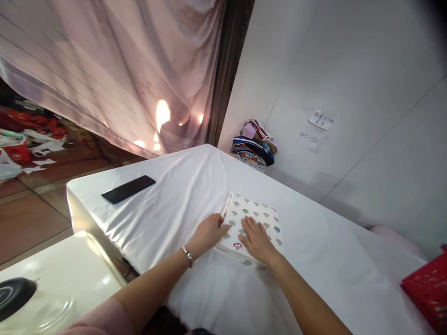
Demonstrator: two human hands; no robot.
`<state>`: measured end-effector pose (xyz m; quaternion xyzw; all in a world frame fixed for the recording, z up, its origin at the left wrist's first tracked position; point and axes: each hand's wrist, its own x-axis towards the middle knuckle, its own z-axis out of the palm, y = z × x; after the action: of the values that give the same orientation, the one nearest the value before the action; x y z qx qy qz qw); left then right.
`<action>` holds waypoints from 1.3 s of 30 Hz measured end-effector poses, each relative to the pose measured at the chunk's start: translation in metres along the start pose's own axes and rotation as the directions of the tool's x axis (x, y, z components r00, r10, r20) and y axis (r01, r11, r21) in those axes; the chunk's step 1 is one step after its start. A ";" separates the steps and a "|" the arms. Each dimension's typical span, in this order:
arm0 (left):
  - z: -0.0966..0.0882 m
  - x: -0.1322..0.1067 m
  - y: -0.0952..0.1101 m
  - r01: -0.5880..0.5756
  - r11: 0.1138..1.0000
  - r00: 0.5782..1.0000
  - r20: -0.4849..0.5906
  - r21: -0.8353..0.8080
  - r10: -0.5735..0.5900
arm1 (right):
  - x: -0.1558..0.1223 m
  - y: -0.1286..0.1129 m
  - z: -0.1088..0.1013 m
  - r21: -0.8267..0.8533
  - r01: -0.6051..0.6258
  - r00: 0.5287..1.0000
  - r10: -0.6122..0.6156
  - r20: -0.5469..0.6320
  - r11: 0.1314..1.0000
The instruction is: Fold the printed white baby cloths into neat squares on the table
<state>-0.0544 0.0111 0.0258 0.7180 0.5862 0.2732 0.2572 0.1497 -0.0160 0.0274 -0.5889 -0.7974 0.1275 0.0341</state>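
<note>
A white cloth (256,214) printed with grey, green, blue and red mushroom shapes lies folded into a neat rectangle on a white-covered table (195,186). At its left edge is my left hand (207,235), fingers curled in and thumb over the top, closed on the fabric; part of the fingertips is hidden. My right hand (258,239) rests flat on top of the folded cloth, with its fingers stretched out and slightly apart. A bracelet (187,256) circles my left wrist.
A black phone (128,189) lies on the table's left part. Folded clothes (254,144) are stacked against the wall at the back. A red basket (428,286) stands at the right edge. Lower left is a cream surface (63,270) with a black-handled lid; a pink curtain (139,60) hangs behind.
</note>
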 end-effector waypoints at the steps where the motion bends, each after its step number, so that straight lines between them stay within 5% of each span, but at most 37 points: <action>1: 0.001 0.003 0.000 -0.006 1.000 1.000 0.014 0.014 0.006 | 0.001 -0.001 -0.001 -0.004 0.004 1.000 -0.004 -0.004 1.000; 8: 0.002 0.016 -0.011 0.104 0.994 0.994 0.034 -0.032 -0.103 | 0.015 -0.015 -0.001 0.009 0.021 1.000 -0.021 0.014 1.000; 15: 0.005 0.013 -0.015 0.063 0.998 0.996 0.065 -0.019 -0.062 | 0.030 -0.010 -0.017 0.053 0.024 0.993 -0.030 0.114 0.998; 23: 0.009 0.012 -0.017 0.036 0.999 0.998 0.050 0.015 -0.037 | 0.102 -0.004 -0.008 -0.073 -0.030 0.996 0.024 -0.081 0.997; 28: 0.011 0.012 -0.017 0.014 0.998 0.999 0.040 0.059 -0.016 | 0.113 0.005 0.002 -0.046 0.002 0.991 -0.008 -0.133 0.999; 32: 0.012 0.012 -0.018 0.015 0.999 0.999 0.039 0.050 -0.017 | 0.121 0.014 -0.010 -0.057 0.103 0.978 -0.111 -0.177 0.993; 39: 0.013 0.012 -0.020 0.014 0.999 0.999 0.040 0.050 -0.016 | 0.152 0.008 -0.032 -0.130 0.260 0.963 -0.266 -0.036 0.957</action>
<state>-0.0574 0.0258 0.0040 0.7253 0.5928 0.2419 0.2532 0.1177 0.1352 0.0415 -0.4818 -0.8738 0.0565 0.0354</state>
